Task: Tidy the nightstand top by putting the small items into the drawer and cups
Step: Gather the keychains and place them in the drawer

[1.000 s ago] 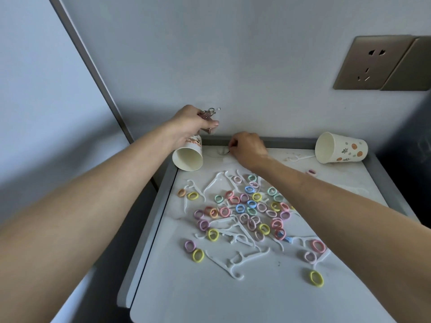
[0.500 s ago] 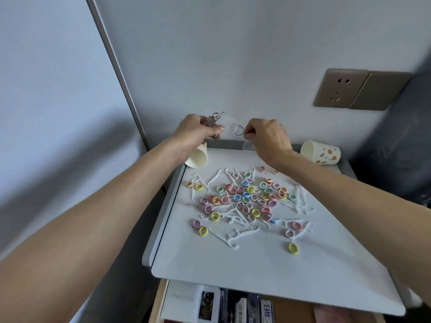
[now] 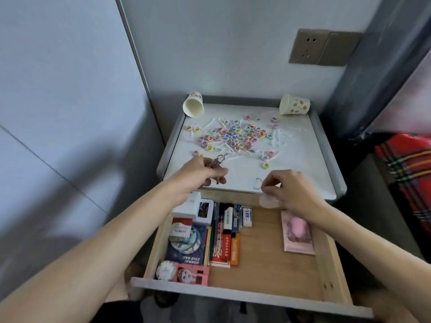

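My left hand (image 3: 200, 174) grips a metal keychain clasp (image 3: 218, 160) above the front edge of the white nightstand top (image 3: 300, 164). My right hand (image 3: 291, 188) pinches a clear keychain charm (image 3: 268, 201) with a thin wire loop, held over the back of the open wooden drawer (image 3: 268, 257). Several pastel hair ties (image 3: 235, 136) and white floss picks (image 3: 282, 136) lie scattered on the top. Two paper cups lie on their sides at the back: one at the left (image 3: 193, 107), one at the right (image 3: 294, 104).
In the drawer lie boxes, cards, lighters and an eraser at the left (image 3: 210, 234), and a pink packet (image 3: 297, 234) at the right; bare wood between them. A wall socket (image 3: 307, 46) is above. A red plaid blanket (image 3: 408, 169) lies to the right.
Both hands have pulled back from the rear of the top to its front edge, carrying the keychain pieces. The view has dropped and the open drawer now shows in full.
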Motion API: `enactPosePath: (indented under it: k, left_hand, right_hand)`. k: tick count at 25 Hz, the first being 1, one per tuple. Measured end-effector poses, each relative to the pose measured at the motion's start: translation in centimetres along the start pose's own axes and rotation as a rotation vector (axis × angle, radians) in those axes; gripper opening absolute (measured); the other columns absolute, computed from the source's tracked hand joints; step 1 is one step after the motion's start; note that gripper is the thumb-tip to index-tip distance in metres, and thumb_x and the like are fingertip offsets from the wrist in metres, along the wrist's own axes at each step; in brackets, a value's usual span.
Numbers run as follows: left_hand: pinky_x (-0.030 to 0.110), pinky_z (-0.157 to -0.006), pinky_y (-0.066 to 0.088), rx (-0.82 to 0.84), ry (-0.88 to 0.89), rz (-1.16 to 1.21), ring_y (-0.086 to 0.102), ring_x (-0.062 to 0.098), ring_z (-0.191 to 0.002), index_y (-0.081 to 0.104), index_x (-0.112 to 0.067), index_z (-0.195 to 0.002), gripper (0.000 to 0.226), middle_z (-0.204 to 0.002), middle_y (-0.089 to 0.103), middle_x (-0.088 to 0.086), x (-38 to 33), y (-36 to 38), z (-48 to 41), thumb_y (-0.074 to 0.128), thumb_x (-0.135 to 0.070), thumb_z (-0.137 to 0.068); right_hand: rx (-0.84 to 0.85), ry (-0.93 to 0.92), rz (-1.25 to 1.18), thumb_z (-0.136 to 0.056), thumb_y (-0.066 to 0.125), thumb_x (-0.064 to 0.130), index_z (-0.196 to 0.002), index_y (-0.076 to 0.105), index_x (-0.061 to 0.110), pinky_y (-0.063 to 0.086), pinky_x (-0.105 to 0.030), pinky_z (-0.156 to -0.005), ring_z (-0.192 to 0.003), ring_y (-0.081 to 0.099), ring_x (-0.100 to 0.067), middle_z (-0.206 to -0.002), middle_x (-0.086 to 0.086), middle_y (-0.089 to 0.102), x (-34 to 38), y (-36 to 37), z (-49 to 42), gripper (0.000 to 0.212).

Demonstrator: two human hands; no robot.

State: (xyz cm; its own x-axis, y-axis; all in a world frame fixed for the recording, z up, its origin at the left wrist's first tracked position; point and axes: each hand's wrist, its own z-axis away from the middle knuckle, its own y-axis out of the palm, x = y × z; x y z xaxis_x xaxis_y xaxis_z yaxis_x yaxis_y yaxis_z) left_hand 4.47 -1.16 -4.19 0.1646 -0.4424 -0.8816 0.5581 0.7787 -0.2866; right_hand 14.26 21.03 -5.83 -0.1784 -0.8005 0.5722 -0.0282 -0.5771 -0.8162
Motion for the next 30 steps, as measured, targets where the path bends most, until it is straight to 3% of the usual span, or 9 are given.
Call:
enactPosePath:
  k: [6,8,11,19,21,23,24,27,30]
  left_hand:
    - [0.021,-0.054,0.034,0.137,-0.11,-0.067,0.047,-0.007,-0.042,0.069,-0.006,-0.102,0.021,-0.087,0.075,0.002,4.6,3.3,1.5,0.068,-0.025,-0.092]
    - [0.02,-0.051,0.033,0.168,-0.133,-0.082,0.046,-0.003,-0.045,0.069,-0.004,-0.102,0.023,-0.092,0.075,0.008,5.1,3.7,1.1,0.068,-0.025,-0.092]
    - [0.021,-0.052,0.032,0.18,-0.141,-0.114,0.045,0.001,-0.05,0.069,-0.003,-0.105,0.026,-0.096,0.076,0.01,5.5,4.2,0.0,0.068,-0.026,-0.093]
    - [0.016,-0.05,0.034,0.164,-0.109,-0.11,0.047,-0.009,-0.038,0.07,-0.011,-0.095,0.014,-0.09,0.076,0.006,5.7,4.9,-1.1,0.067,-0.025,-0.094]
    - [0.015,-0.047,0.033,0.156,-0.114,-0.131,0.05,-0.006,-0.043,0.071,-0.008,-0.096,0.018,-0.093,0.077,0.006,5.8,4.8,-1.1,0.067,-0.026,-0.094]
    - [0.023,-0.052,0.032,0.153,-0.127,-0.129,0.048,0.006,-0.054,0.071,-0.001,-0.099,0.027,-0.095,0.077,0.009,6.0,4.6,-1.1,0.068,-0.028,-0.092]
    - [0.025,-0.053,0.03,0.153,-0.133,-0.121,0.043,0.01,-0.056,0.07,0.001,-0.102,0.03,-0.096,0.076,0.011,6.1,4.6,-1.1,0.069,-0.028,-0.092]
    - [0.025,-0.054,0.029,0.142,-0.138,-0.112,0.039,0.009,-0.055,0.07,0.002,-0.104,0.031,-0.094,0.075,0.014,6.4,4.5,-1.1,0.069,-0.026,-0.092]
    - [0.026,-0.052,0.027,0.146,-0.14,-0.101,0.037,0.01,-0.054,0.07,0.001,-0.101,0.03,-0.094,0.075,0.015,6.4,4.5,-1.3,0.07,-0.027,-0.091]
  right_hand:
    - [0.128,0.279,0.111,-0.083,0.072,0.026,-0.078,0.071,0.027,0.048,-0.027,-0.059,-0.058,0.06,-0.014,-0.081,0.003,0.072,-7.2,6.0,1.7,0.006]
    - [0.116,0.334,0.184,-0.084,0.071,0.026,-0.086,0.074,0.024,0.053,-0.03,-0.065,-0.072,0.066,-0.024,-0.086,-0.003,0.073,-9.0,7.7,0.7,0.004]
    - [0.059,0.335,0.235,-0.086,0.066,0.027,-0.09,0.075,0.025,0.055,-0.036,-0.076,-0.088,0.068,-0.031,-0.091,-0.006,0.074,-10.5,10.1,0.1,0.009]
    - [-0.104,0.226,0.241,-0.085,0.072,0.032,-0.084,0.065,0.011,0.055,-0.04,-0.07,-0.081,0.067,-0.033,-0.084,-0.009,0.071,-10.2,9.6,1.3,0.023]
    - [0.002,0.181,0.135,-0.085,0.072,0.033,-0.088,0.07,0.017,0.052,-0.032,-0.081,-0.088,0.067,-0.019,-0.088,0.004,0.072,-9.4,9.3,2.1,0.017]
    - [0.146,0.161,0.103,-0.085,0.072,0.03,-0.095,0.07,0.02,0.037,-0.003,-0.08,-0.09,0.061,-0.006,-0.09,0.012,0.067,-8.8,9.7,2.6,0.015]
    - [0.193,0.142,0.087,-0.084,0.074,0.028,-0.1,0.07,0.017,0.034,-0.001,-0.08,-0.092,0.06,-0.007,-0.093,0.009,0.067,-8.9,10.1,2.7,0.02]
    - [0.16,-0.007,0.199,-0.074,0.081,0.023,-0.101,0.069,0.014,0.045,-0.028,-0.093,-0.099,0.063,-0.022,-0.105,-0.001,0.068,-9.9,11.2,2.6,0.031]
    - [0.116,-0.071,0.302,-0.069,0.079,0.02,-0.095,0.068,0.016,0.051,-0.036,-0.081,-0.094,0.061,-0.027,-0.101,-0.001,0.065,-10.4,11.7,2.8,0.028]
